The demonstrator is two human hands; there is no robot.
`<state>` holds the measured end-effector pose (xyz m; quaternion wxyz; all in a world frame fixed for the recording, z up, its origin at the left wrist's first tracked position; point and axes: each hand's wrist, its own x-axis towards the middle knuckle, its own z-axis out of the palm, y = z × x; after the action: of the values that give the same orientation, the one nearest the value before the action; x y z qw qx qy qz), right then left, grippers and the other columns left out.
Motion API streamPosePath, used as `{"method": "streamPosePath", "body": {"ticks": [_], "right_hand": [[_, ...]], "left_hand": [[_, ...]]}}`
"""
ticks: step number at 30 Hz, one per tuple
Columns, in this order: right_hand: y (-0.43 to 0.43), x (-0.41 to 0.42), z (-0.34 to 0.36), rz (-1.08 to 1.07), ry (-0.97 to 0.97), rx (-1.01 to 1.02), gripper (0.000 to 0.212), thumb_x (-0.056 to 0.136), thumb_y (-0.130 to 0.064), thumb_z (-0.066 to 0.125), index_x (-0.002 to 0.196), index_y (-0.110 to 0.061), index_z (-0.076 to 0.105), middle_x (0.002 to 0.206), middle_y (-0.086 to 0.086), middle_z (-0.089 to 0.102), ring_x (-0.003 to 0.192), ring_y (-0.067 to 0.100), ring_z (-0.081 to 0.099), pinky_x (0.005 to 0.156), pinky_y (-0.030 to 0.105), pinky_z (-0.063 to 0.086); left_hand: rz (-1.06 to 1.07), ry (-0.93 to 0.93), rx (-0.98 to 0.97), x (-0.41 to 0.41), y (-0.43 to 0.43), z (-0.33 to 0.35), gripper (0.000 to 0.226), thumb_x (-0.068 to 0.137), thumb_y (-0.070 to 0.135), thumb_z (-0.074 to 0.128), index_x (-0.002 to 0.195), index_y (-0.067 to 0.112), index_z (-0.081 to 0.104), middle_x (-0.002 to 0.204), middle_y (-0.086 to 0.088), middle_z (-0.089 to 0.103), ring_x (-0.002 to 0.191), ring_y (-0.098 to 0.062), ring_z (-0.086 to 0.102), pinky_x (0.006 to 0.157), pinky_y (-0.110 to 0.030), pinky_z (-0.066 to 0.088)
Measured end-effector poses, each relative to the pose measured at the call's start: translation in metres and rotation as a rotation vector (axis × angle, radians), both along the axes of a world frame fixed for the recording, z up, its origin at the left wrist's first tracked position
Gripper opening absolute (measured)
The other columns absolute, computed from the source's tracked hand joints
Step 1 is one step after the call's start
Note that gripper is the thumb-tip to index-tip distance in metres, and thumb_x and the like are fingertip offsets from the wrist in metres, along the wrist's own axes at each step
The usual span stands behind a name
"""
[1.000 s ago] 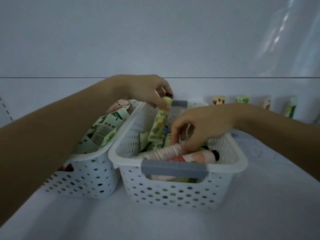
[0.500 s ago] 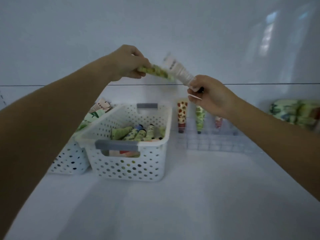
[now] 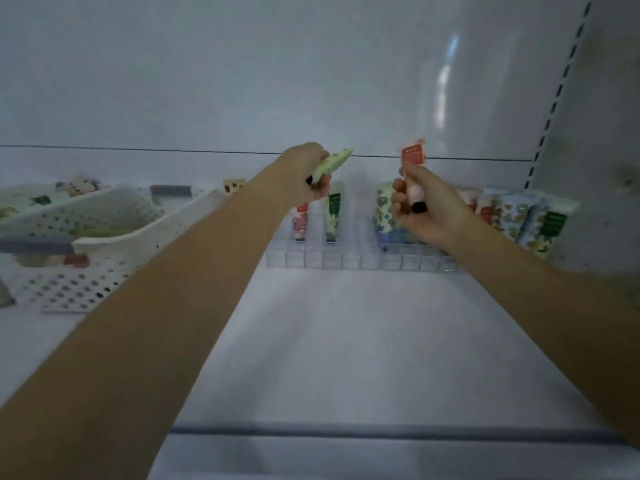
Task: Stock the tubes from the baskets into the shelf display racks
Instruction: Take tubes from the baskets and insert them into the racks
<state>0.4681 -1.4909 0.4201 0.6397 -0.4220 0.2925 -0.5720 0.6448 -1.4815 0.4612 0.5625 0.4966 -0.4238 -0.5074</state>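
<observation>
Now I have a tube in each hand, both held above the clear display rack (image 3: 346,259) at the back of the shelf (image 3: 346,341). My left hand (image 3: 308,178) has its fingers (image 3: 320,192) curled round a pale green tube (image 3: 334,163). Its flat crimped end slants up to the right and its dark cap sits low by my palm, so I judge it needs only a tip upright before it can drop cap-first into a slot. My right hand (image 3: 429,209) grips a pink tube with a red end (image 3: 413,157) nearly upright, black cap down, which seems to match the standing tubes (image 3: 333,216) already in the rack. Those fill the rear rows. The front cells look free, though the clear plastic is too blurred to be sure. The white baskets (image 3: 114,251) sit on the same shelf to my left with more tubes inside, so plenty of stocking remains.
</observation>
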Motion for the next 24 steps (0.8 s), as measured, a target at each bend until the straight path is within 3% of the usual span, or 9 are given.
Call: {"method": "streamPosePath", "body": {"ticks": [2,4,8,10,13,16,20,24], "right_hand": [[0.001,-0.015,-0.009,-0.061,0.052,-0.054,0.014,0.094,-0.026,0.052,0.082,-0.017,0.054,0.063,-0.003,0.056,0.048,0.007,0.050,0.052,0.020,0.046],[0.003,-0.029,-0.016,-0.159,0.143,-0.115,0.011,0.092,-0.023,0.054,0.085,-0.016,0.057,0.066,-0.002,0.054,0.054,0.007,0.051,0.055,0.021,0.046],[0.002,-0.060,-0.014,-0.399,0.291,-0.203,0.012,0.090,-0.020,0.058,0.078,-0.019,0.059,0.066,-0.003,0.053,0.060,0.011,0.049,0.058,0.025,0.040],[-0.001,-0.076,-0.013,-0.516,0.346,-0.230,0.003,0.089,-0.023,0.060,0.088,-0.020,0.060,0.077,-0.005,0.059,0.069,0.010,0.056,0.061,0.022,0.045],[-0.006,-0.093,-0.020,-0.646,0.470,-0.263,0.017,0.088,-0.024,0.061,0.102,-0.021,0.054,0.085,-0.009,0.060,0.068,0.003,0.058,0.054,0.019,0.048],[-0.008,-0.101,-0.030,-0.683,0.634,-0.249,0.018,0.088,-0.019,0.061,0.103,-0.014,0.053,0.093,-0.001,0.061,0.067,0.004,0.057,0.050,0.016,0.045],[-0.012,-0.098,-0.043,-0.730,0.953,-0.325,0.031,0.086,-0.010,0.062,0.113,-0.004,0.048,0.105,0.007,0.059,0.087,0.015,0.054,0.069,0.023,0.042],[-0.014,-0.093,-0.050,-0.656,1.193,-0.365,0.051,0.086,-0.007,0.059,0.131,-0.002,0.034,0.117,0.015,0.054,0.103,0.027,0.054,0.080,0.029,0.043]], "left_hand": [[0.016,0.111,-0.015,-0.025,0.003,-0.019,0.008,0.089,0.009,0.057,0.084,0.011,0.052,0.077,-0.007,0.047,0.057,-0.010,0.043,0.041,-0.012,0.041],[0.052,0.121,-0.057,-0.045,0.005,-0.039,0.014,0.087,0.003,0.059,0.095,0.012,0.052,0.072,-0.007,0.049,0.054,-0.009,0.042,0.039,-0.012,0.038],[0.125,-0.080,-0.105,-0.069,0.008,-0.081,0.015,0.092,0.016,0.054,0.106,0.012,0.049,0.074,-0.005,0.056,0.046,-0.010,0.038,0.042,-0.017,0.034],[0.158,-0.201,-0.123,-0.069,0.008,-0.097,0.014,0.093,0.022,0.052,0.104,0.014,0.048,0.077,-0.002,0.060,0.047,-0.010,0.042,0.042,-0.017,0.036],[0.138,-0.317,-0.153,-0.062,0.011,-0.104,0.008,0.095,0.028,0.048,0.098,0.020,0.046,0.078,0.004,0.065,0.049,-0.007,0.048,0.045,-0.016,0.039],[0.113,-0.338,-0.149,-0.060,0.015,-0.104,0.015,0.097,0.029,0.042,0.104,0.017,0.048,0.078,0.005,0.066,0.051,-0.007,0.048,0.049,-0.017,0.040],[0.109,-0.352,-0.152,-0.064,0.018,-0.102,0.029,0.099,0.026,0.035,0.119,0.008,0.045,0.089,-0.001,0.066,0.053,-0.007,0.041,0.050,-0.019,0.034],[0.067,-0.303,-0.145,-0.067,0.022,-0.097,0.020,0.101,0.023,0.032,0.091,0.017,0.048,0.099,-0.005,0.059,0.058,-0.009,0.040,0.054,-0.020,0.036]]}}
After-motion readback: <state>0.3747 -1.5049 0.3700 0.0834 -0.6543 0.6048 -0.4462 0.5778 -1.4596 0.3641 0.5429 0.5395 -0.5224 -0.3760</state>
